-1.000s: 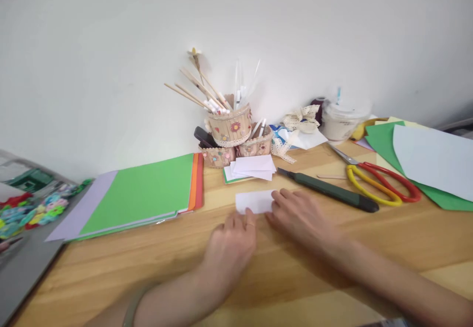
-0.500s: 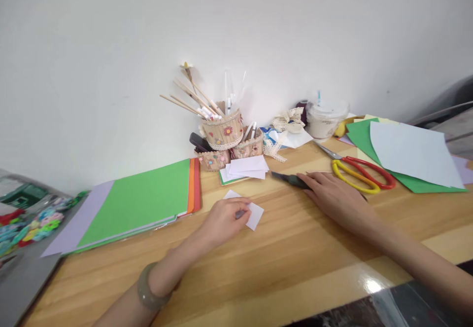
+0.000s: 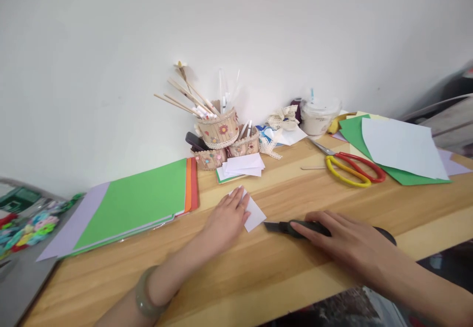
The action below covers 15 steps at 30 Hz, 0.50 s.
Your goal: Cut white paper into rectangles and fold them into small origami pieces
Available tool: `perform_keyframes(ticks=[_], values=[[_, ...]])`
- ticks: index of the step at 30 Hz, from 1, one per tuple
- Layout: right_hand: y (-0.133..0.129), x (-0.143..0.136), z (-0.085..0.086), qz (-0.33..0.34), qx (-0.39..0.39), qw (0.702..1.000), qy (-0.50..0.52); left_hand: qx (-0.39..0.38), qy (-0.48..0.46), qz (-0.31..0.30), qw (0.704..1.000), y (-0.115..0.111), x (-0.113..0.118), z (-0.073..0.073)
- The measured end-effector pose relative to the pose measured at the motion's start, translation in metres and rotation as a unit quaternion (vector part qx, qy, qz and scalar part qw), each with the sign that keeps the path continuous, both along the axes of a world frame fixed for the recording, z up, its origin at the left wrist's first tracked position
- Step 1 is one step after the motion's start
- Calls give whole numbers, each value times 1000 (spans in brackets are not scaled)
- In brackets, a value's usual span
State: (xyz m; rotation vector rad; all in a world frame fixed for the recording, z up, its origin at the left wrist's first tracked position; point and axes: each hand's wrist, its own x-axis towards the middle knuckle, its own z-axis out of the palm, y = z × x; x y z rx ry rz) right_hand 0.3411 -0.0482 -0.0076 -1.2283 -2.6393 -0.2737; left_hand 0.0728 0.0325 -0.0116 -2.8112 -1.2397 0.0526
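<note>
My left hand lies flat on a small white piece of paper, fingers stretched out over its left part. To the right, my right hand is wrapped over a black utility knife. The knife lies low along the tabletop, its dark blade pointing left at the paper's lower right corner. Behind the paper sits a small stack of white paper pieces with a green edge showing beneath. Scissors with one yellow and one red handle lie beyond my right hand.
Coloured paper sheets lie at the left, and more sheets at the right. Decorated wooden pots with sticks and pens stand by the wall. Next to lace ribbons is a lidded plastic tub.
My right hand has brought the utility knife nearer to me, close to the small paper. My left hand has gone from curled fingers to lying flat on that paper.
</note>
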Motion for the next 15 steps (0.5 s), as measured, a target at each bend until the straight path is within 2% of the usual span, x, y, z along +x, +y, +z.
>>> perform_keyframes(ticks=[8,15], values=[[-7,-6,5,2,18,1000,-11,-11,-29,-22,999,3,-3,-2],[-7,-8,3,-26,32,999,-14,-17,-35,-10,999,3,-3,-1]])
